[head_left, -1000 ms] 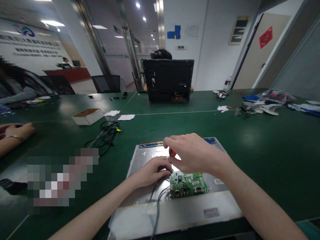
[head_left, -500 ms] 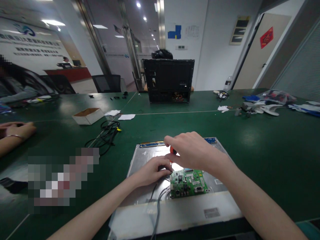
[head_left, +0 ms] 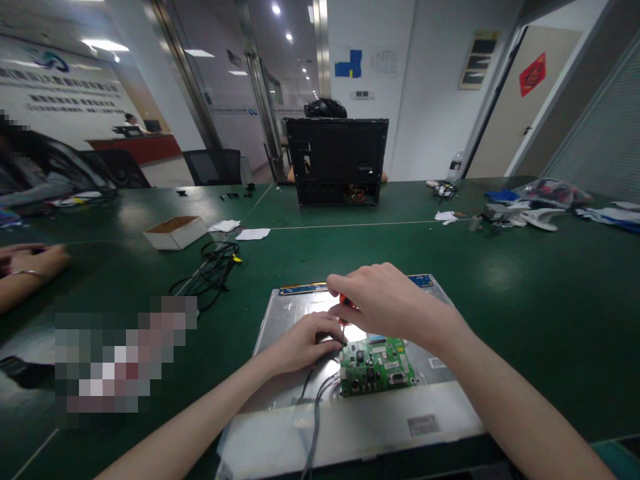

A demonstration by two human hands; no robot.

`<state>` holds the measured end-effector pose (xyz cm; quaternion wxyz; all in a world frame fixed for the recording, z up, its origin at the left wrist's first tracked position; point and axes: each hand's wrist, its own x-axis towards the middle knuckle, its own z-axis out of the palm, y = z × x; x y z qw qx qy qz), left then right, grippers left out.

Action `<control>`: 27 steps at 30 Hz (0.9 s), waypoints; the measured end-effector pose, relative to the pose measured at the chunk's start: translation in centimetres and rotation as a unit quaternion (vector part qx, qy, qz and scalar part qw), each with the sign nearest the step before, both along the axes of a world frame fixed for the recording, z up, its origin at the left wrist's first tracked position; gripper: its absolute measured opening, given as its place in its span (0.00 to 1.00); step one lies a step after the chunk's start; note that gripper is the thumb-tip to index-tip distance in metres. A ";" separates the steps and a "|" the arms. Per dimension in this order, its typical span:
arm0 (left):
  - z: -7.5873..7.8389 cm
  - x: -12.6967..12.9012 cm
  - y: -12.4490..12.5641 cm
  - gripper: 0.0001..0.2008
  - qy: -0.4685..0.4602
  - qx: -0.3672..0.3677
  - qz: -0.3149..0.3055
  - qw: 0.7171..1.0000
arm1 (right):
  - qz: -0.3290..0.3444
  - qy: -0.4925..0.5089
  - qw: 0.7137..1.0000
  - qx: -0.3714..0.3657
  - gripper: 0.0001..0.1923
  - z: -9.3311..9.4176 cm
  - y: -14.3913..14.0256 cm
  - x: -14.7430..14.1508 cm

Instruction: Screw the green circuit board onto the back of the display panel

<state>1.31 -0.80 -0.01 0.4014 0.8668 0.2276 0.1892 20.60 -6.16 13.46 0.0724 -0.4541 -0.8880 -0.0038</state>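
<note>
My right hand [head_left: 383,297] is closed round a screwdriver [head_left: 343,300] with a red-orange handle, held upright with its tip down at the upper left corner of a green circuit board [head_left: 376,365]. The fingers of my left hand [head_left: 307,340] are drawn together at that same corner, around the screwdriver's tip. Whatever they pinch is too small to make out. The board lies on the metal back of a display panel [head_left: 370,423], which rests flat in front of me. Grey cables [head_left: 317,420] run from the board's left side toward me.
A black monitor housing [head_left: 337,160] stands upright at the back. On the left are an open white box [head_left: 176,233], a coil of black cable [head_left: 215,267] and another person's hands [head_left: 40,263]. Bagged items and loose parts [head_left: 520,210] lie at the far right of the green table [head_left: 550,320].
My right fingers have shifted slightly around the screwdriver's handle, so less of the red shows. My left hand stays at the board's corner.
</note>
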 end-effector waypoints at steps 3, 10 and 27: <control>-0.1 0.0 0.0 0.04 -0.002 0.005 0.011 1.000 | 0.019 0.008 1.000 -0.016 0.08 0.1 -0.2 0.0; -0.2 0.3 0.1 0.02 -0.011 0.016 0.015 1.000 | 0.026 0.022 0.999 -0.006 0.11 0.3 -0.5 -0.1; -0.4 0.1 0.1 0.04 -0.002 0.010 0.015 1.000 | 0.007 0.008 1.000 0.001 0.08 0.0 -0.2 -0.2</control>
